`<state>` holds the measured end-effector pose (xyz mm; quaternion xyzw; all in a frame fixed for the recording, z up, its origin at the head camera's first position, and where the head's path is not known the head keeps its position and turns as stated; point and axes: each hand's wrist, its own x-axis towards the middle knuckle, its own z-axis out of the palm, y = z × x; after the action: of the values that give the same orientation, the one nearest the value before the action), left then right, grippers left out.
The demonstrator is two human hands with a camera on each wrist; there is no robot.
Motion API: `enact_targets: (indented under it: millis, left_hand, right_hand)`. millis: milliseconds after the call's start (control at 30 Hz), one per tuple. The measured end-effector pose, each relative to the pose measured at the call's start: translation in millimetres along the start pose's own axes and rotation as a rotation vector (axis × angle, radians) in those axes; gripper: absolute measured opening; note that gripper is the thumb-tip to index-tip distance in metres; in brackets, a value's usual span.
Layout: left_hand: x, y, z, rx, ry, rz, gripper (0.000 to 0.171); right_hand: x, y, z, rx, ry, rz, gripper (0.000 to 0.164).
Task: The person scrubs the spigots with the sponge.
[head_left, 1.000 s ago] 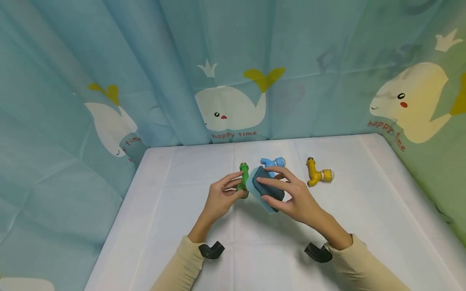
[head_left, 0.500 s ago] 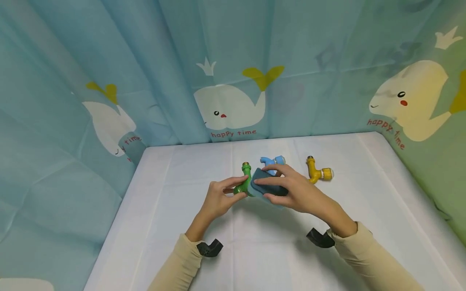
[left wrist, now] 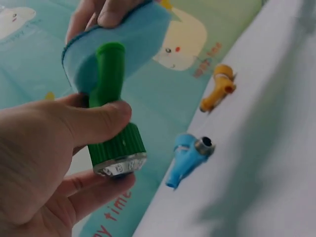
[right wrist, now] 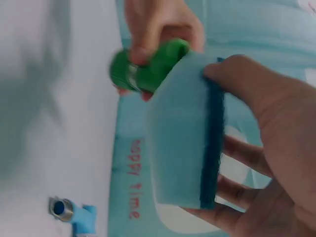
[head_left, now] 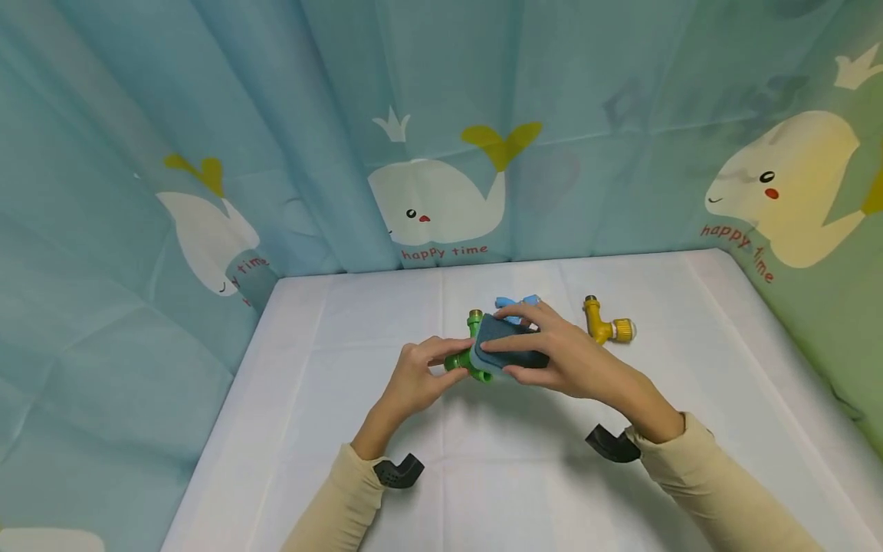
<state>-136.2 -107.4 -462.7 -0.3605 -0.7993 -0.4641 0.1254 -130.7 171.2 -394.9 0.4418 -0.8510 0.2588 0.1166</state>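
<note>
My left hand [head_left: 417, 377] pinches a green faucet [left wrist: 109, 81] by its ribbed knob end, holding it above the table. In the right hand [head_left: 569, 356] is a sponge [right wrist: 180, 133], light blue on its soft side with a dark blue scouring layer. The sponge's soft side lies against the faucet's body, between the two hands. In the head view the sponge hides part of the faucet; the threaded brass end and the spout stick out past it.
A blue faucet [left wrist: 186, 157] lies on the table behind the right hand, partly hidden in the head view. To its right is a yellow faucet [head_left: 604, 322]. The white tabletop [head_left: 345, 322] meets a whale-print curtain [head_left: 290, 138] at its back edge.
The green faucet has turned in my left hand, from roughly upright to knob leftward with its spout showing low. The sponge has tilted flatter and stays on the faucet.
</note>
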Motion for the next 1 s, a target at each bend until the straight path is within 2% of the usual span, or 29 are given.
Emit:
enact_targets:
  millis: [133,267,500,700,800,900,1000]
  left_hand:
    - [-0.3,0.1,0.5,-0.053,0.005,-0.019,0.043]
    - [-2.2,-1.1,2.2,-0.112,0.003,-0.059,0.044]
    - [-3.6,-2.4,2.0,-0.221,0.080,-0.125,0.047]
    - [0.0,0.1,-0.2,-0.177,0.145,-0.151,0.046]
    - [2.5,0.2,-0.4,-0.150,0.164,-0.138,0.048]
    - [3.4,1.2,-0.1,-0.171,0.171,-0.148,0.049]
    - [3.8,2.9,0.3,-0.269,0.172,-0.194,0.049]
  right_hand:
    - [-2.9,-0.9,5.2,0.023,-0.004,-0.035,0.043]
    - [-8.4,0.3,10.8,0.031,0.065,-0.026,0.042]
    - [-12.7,-0.4,22.9,0.054,0.181,-0.026,0.036]
    - [-11.1,-5.7,28.1,-0.011,0.331,-0.025,0.031]
    - [-9.3,-9.5,29.3,0.026,0.400,-0.027,0.035]
    - [-7.4,-13.2,31.8,0.063,0.366,-0.048,0.034]
    - [-5.9,-12.9,34.0,0.050,0.350,-0.051,0.033]
